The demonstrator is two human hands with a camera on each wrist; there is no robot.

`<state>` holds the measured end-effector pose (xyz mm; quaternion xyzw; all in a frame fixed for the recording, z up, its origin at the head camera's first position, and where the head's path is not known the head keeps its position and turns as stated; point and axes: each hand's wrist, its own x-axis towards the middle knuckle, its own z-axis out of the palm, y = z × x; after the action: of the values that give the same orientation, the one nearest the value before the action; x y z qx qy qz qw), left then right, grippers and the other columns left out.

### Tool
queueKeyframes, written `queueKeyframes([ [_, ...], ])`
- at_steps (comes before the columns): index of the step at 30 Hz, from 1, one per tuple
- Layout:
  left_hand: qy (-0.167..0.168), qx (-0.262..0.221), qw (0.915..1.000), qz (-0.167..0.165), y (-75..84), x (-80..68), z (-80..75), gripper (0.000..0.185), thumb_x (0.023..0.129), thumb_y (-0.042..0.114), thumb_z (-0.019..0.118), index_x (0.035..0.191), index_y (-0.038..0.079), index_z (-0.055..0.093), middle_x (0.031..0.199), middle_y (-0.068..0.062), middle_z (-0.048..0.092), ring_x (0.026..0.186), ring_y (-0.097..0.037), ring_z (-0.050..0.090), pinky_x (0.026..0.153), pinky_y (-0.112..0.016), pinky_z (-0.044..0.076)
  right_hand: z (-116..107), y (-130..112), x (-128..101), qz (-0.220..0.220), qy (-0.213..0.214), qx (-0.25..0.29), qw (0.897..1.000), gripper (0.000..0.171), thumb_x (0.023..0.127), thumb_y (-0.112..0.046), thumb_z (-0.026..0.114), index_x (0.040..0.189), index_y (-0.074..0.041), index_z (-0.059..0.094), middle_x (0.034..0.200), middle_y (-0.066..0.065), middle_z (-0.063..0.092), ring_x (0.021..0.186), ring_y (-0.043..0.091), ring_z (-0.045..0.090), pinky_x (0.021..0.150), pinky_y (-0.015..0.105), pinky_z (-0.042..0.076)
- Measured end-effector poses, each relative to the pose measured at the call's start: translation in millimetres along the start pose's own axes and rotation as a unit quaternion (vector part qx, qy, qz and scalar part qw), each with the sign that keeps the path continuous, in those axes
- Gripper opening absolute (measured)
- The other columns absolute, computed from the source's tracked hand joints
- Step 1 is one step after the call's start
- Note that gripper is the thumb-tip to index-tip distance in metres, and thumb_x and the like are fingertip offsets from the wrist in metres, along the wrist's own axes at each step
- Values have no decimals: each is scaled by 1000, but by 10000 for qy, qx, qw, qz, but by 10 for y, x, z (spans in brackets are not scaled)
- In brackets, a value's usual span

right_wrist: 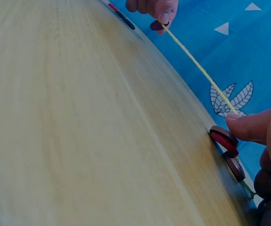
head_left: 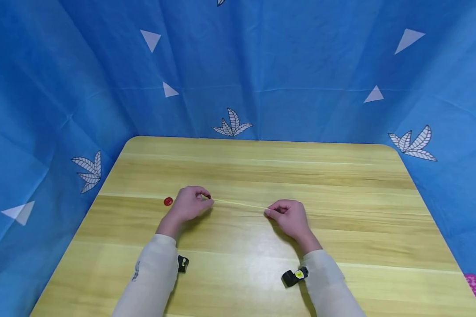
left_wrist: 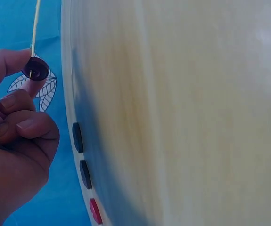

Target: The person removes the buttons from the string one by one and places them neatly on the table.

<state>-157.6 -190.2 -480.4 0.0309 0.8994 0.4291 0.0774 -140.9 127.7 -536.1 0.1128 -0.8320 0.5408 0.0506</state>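
Two hands work near the middle of the pale, wood-grain tabletop (head_left: 341, 176), a smooth laminate slab with rounded far corners. Between them runs a thin yellow cord (head_left: 238, 204), pulled into a straight line just above the surface. The left hand (head_left: 188, 204) pinches a small dark-red round button (left_wrist: 36, 68) between thumb and forefinger; the wrist view shows the disc flat and glossy with a raised rim, the cord meeting it at its centre, and the other fingers (left_wrist: 24, 125) curled into the palm. The right hand (head_left: 289, 216) grips the cord's other end, its fingers folded in and the thumb tip pressed down on the strand. Just under that thumb, in the right wrist view, a short stack of strung round buttons (right_wrist: 225, 141) — dark red and bright red, thin and disc-shaped — lies against the tabletop.

A loose bright-red round button (head_left: 168, 201) lies flat on the wood just beside the left hand, toward the left edge. The left wrist view shows three more small buttons (left_wrist: 84, 173) in a row — two dark, one red.

Open wood stretches to the far edge and toward the right edge. A creased blue fabric backdrop (head_left: 301, 66) printed with white triangles and leaves rises close around the left, far and right edges.
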Motion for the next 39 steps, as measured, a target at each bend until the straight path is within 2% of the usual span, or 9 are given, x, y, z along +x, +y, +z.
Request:
queueKeyframes([
  [9, 97, 126, 9999, -38, -92, -52, -119, 20, 87, 18, 76, 101, 4, 72, 60, 2, 42, 51, -12, 39, 52, -27, 38, 0, -6, 5, -13, 0, -30, 10000, 11, 81, -8, 84, 73, -14, 79, 69, -11, 70, 67, 12, 66, 68, 29, 50],
  [14, 172, 233, 9996, 24, -155, -95, -165, 22, 87, 18, 77, 101, 2, 72, 60, 1, 46, 53, -13, 44, 57, -31, 43, -17, -15, 5, 35, 24, 3, 10000, 12, 81, -8, 84, 73, -15, 79, 69, -11, 70, 67, 13, 66, 68, 29, 50],
  [18, 216, 238, 9995, -54, -238, -129, -206, 21, 87, 18, 76, 102, 3, 72, 59, 2, 45, 54, -14, 45, 61, -33, 46, -18, -3, 7, 10, 56, -15, 10000, 12, 81, -8, 84, 73, -15, 78, 69, -11, 70, 67, 13, 66, 67, 29, 50],
  [25, 211, 229, 9994, -132, -318, -179, -262, 22, 84, 14, 79, 101, 1, 74, 58, 2, 43, 52, -12, 40, 52, -28, 39, -10, 26, 7, 39, 75, 15, 10000, 12, 81, -8, 84, 73, -15, 79, 70, -10, 70, 69, 13, 67, 69, 28, 51],
  [39, 26, 596, 9978, -283, -387, -233, -294, 18, 76, 11, 85, 91, 7, 75, 58, 2, 42, 53, -13, 39, 56, -32, 34, 7, 7, 6, 59, 15, 128, 9999, 11, 81, -6, 84, 74, -13, 79, 70, -8, 71, 68, 13, 68, 71, 26, 52],
])
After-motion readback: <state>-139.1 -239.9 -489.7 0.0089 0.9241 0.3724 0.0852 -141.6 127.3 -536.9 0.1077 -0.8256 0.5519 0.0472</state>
